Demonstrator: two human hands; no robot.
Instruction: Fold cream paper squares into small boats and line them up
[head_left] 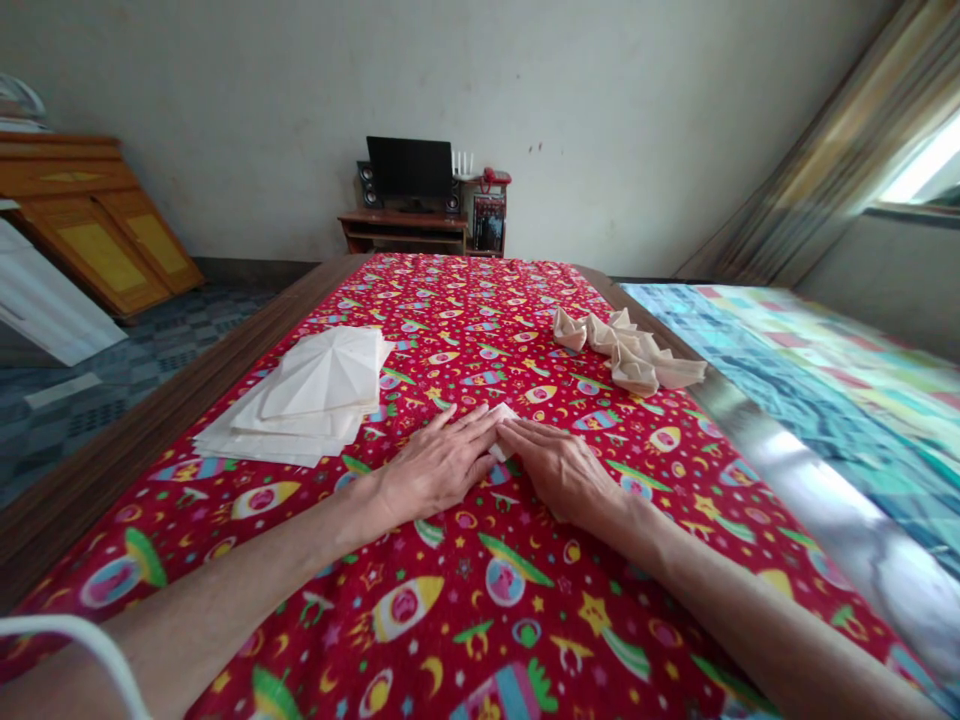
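A small piece of folded white paper (504,432) lies on the red patterned cloth, mostly covered by my two hands. My left hand (442,462) rests palm down with its fingers stretched out and apart, the fingertips at the left side of the paper. From the right, my right hand (559,462) lays its straight fingers over the paper's edge, thumb hidden. To the left sits a stack of creased white paper sheets (322,375), fanned unevenly. On the right stand several folded paper pieces (634,358), pointed and grouped close together.
The red cloth (405,620) covers a long brown table (82,455). A white cable (75,628) curves in at lower left. Beyond the table, a monitor (409,168) stands on a small desk. A wooden cabinet (97,230) is at left, a patterned bed (810,370) at right.
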